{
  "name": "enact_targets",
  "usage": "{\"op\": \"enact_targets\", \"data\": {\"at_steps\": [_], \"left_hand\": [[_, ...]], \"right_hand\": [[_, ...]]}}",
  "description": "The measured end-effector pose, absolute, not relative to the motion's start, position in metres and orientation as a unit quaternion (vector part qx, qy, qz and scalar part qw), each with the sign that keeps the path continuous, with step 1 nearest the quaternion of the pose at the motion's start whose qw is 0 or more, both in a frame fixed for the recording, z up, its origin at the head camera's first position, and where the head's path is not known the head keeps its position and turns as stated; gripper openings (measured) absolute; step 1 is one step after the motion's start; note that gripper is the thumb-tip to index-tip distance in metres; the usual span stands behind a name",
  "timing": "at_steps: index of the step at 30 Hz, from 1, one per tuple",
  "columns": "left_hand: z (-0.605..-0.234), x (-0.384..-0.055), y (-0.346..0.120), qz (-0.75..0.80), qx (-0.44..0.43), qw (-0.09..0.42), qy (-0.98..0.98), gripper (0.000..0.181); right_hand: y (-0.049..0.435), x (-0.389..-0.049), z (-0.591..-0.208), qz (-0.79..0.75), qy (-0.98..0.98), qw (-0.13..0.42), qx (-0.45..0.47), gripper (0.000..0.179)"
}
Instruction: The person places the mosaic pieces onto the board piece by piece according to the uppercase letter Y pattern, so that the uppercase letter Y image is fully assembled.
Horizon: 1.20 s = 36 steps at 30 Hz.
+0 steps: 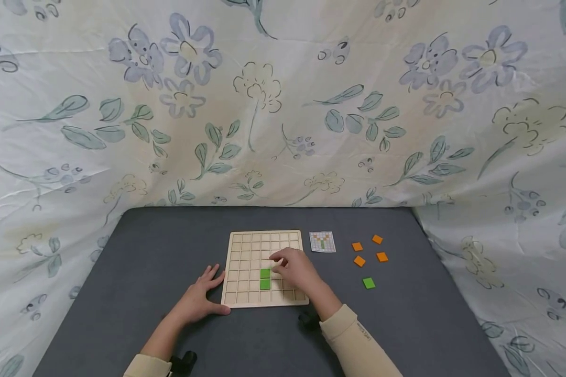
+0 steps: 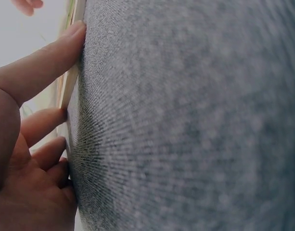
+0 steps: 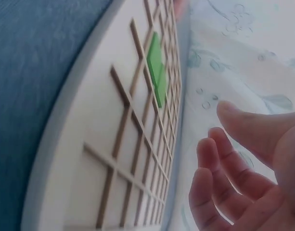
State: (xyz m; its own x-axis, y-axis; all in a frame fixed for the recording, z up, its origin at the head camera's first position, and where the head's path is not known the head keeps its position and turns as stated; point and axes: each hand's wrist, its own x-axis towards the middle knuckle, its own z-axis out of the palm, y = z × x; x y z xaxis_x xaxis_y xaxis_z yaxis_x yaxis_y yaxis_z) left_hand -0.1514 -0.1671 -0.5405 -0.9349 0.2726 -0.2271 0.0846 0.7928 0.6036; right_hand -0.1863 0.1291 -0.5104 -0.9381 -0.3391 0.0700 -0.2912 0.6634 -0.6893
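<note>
Loose, flat green square tile [image 1: 369, 283]: just past 3 o'clock from nearer right hand [image 1: 296, 269]; thumb and fingertips apart, apparently empty

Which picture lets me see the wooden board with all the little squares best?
The head view: it looks down on nearly the whole board, though the right hand hides some. The right wrist view shows part of it, close up and slanted. The left wrist view shows just an edge, touched by the left hand.
</note>
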Motion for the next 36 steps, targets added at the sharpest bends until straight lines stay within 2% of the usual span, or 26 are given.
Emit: {"op": "enact_targets", "data": {"at_steps": [18, 36], "left_hand": [[-0.542, -0.15, -0.163, 0.309, 0.092, 0.153, 0.934, 0.107], [-0.535, -0.149, -0.165, 0.311, 0.092, 0.159, 0.932, 0.106]], "right_hand": [[0.19, -0.173, -0.503, -0.399, 0.91, -0.017, -0.114, 0.035], [0.241, -0.157, -0.502, -0.396, 0.913, -0.063, -0.069, 0.034]]}}
